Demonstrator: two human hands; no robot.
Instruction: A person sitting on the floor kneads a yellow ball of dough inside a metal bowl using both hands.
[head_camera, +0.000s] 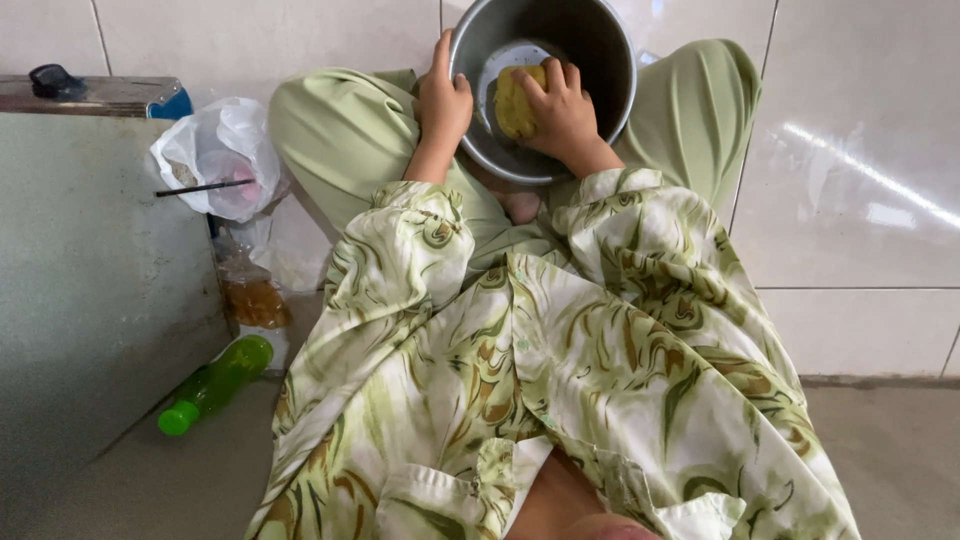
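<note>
My left hand (442, 100) grips the rim of the steel pot (600, 45), which rests tilted between my knees. My right hand (562, 108) reaches inside it, fingers closed over a yellow sponge (512, 105) pressed to the pot's bottom — hands apart. To my left — a green bottle (214, 384) on the floor and a plastic bag (218, 155).

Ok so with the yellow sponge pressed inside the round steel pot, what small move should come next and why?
Probably sweep the yellow sponge around the inner wall of the round steel pot. The right hand presses it near the bottom only, while the left hand grips the rim and steadies the pot between the knees, so the upper wall looks unreached.
</note>
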